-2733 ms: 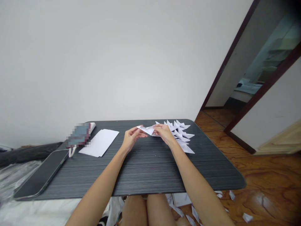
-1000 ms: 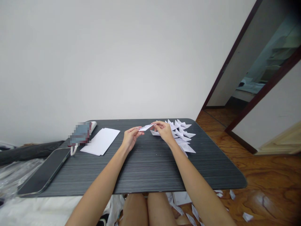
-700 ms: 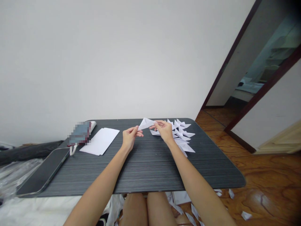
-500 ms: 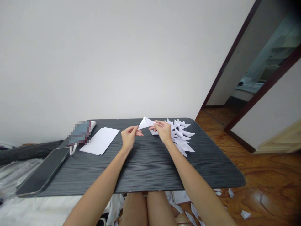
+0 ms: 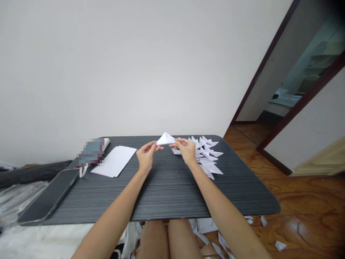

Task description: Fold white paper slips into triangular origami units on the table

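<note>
A small folded white paper (image 5: 166,139), peaked like a triangle, is held up over the far part of a dark, finely streaked table (image 5: 172,194). My left hand (image 5: 146,153) pinches its left corner between thumb and fingers; my right hand (image 5: 187,149) pinches the right corner — both closed on it. Beside my right hand lies a cluster of pointed paper shapes (image 5: 210,155); to my left, flat white sheets (image 5: 114,162) — and farther left, a dark phone (image 5: 50,196).

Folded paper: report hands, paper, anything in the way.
Left hand, right hand pinching opposite ends of folded paper. Paper raised, peak up. Folded pieces close by right hand.
</note>
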Action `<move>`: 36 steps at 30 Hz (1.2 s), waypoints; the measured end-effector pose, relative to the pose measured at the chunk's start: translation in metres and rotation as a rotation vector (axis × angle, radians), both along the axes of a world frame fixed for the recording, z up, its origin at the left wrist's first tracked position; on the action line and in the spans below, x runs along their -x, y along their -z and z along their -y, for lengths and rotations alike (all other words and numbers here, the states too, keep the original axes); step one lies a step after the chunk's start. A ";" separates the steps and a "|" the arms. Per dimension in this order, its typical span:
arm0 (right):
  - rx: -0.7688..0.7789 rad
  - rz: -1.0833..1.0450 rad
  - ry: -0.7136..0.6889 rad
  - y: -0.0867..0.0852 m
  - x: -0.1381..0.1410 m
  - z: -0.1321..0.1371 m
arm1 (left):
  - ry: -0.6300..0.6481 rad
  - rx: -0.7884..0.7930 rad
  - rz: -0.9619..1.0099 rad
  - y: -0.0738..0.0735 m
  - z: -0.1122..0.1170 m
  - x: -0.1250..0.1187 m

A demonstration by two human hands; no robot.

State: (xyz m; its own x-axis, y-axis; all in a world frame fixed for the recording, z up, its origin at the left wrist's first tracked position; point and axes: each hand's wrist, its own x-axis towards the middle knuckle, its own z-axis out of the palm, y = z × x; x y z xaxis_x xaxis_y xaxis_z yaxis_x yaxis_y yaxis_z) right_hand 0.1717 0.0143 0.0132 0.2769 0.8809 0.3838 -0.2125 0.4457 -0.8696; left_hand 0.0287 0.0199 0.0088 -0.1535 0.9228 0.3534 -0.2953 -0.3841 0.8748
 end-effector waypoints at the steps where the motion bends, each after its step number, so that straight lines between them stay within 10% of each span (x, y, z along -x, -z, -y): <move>1: -0.006 -0.008 -0.004 0.000 0.000 0.000 | 0.002 0.001 0.010 0.000 0.000 0.000; 13: 0.061 0.136 -0.118 -0.001 -0.009 0.001 | 0.050 -0.039 -0.054 0.001 -0.007 0.009; 29: 0.129 0.277 -0.128 0.008 -0.013 -0.006 | -0.209 -0.321 -0.918 0.011 -0.007 0.020; 36: 0.068 0.285 -0.119 0.003 -0.016 -0.003 | -0.046 -0.289 -0.830 0.002 -0.003 0.023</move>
State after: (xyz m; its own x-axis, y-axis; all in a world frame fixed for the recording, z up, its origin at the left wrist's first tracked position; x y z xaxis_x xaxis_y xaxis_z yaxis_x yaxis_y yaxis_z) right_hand 0.1876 0.0175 0.0097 0.0598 0.9271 0.3700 -0.0029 0.3708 -0.9287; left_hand 0.0054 0.0234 0.0072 0.2222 0.7791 0.5862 0.4137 -0.6197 0.6669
